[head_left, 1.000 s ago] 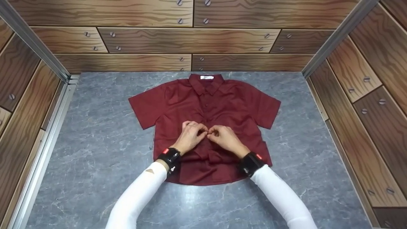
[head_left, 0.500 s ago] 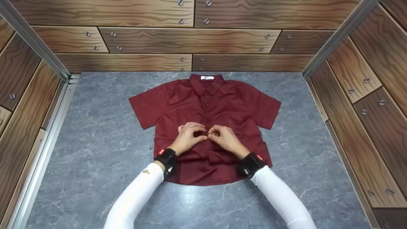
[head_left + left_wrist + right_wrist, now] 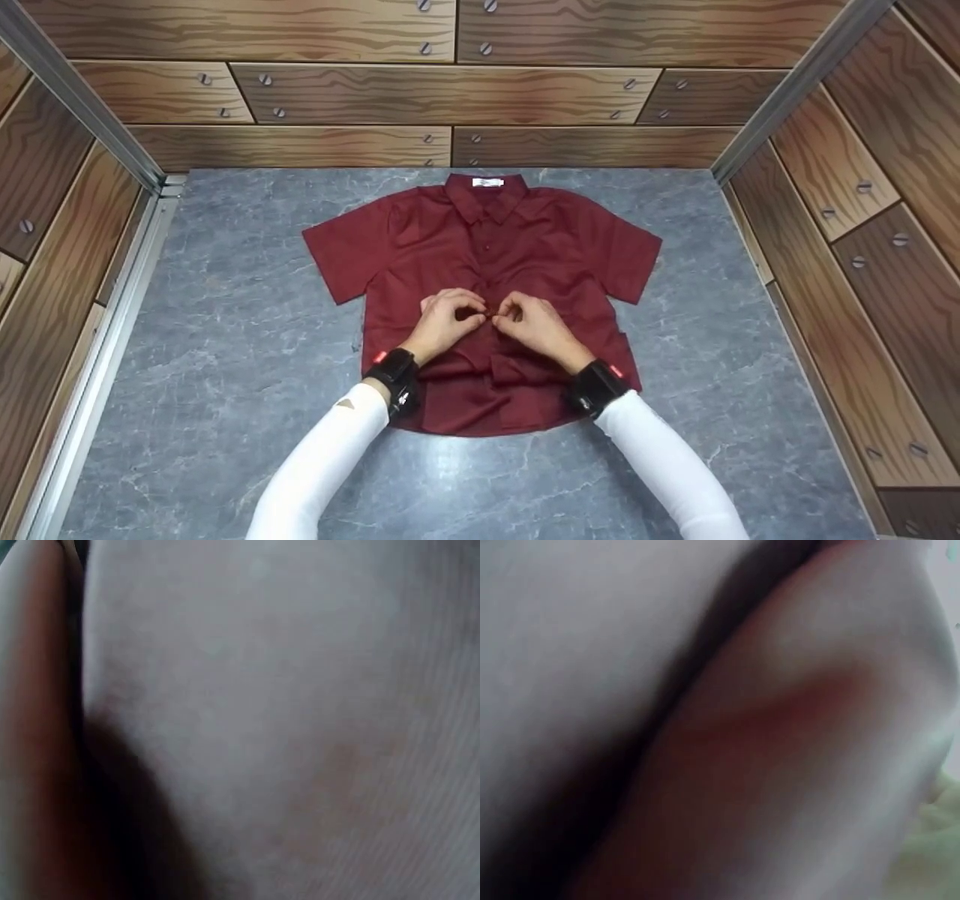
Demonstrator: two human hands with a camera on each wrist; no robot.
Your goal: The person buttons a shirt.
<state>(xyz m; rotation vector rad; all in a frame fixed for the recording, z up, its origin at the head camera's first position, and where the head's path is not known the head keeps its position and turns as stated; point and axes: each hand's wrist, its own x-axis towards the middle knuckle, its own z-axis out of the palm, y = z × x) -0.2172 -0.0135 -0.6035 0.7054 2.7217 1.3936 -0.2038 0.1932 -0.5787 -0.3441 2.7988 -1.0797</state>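
Note:
A dark red short-sleeved shirt lies face up on the table, collar at the far side, with a white label inside the neck. My left hand pinches the shirt's front placket from the left, thumb and forefinger curled together. From the right, my right hand pinches the placket at the same spot, its fingertips close to the left ones. The small piece between the fingertips is largely hidden. Above the hands, a button shows on the placket. Both wrist views are filled with blurred skin close up.
The shirt rests on a grey marble-patterned table. Wood-patterned panels stand behind it and on both sides, with metal rails along the corners and left edge. The shirt's lower hem is slightly rumpled.
My left thumb and forefinger have spread slightly apart behind the fingertips, and that hand has shifted a little left. My right hand has barely moved; the shirt lies as before.

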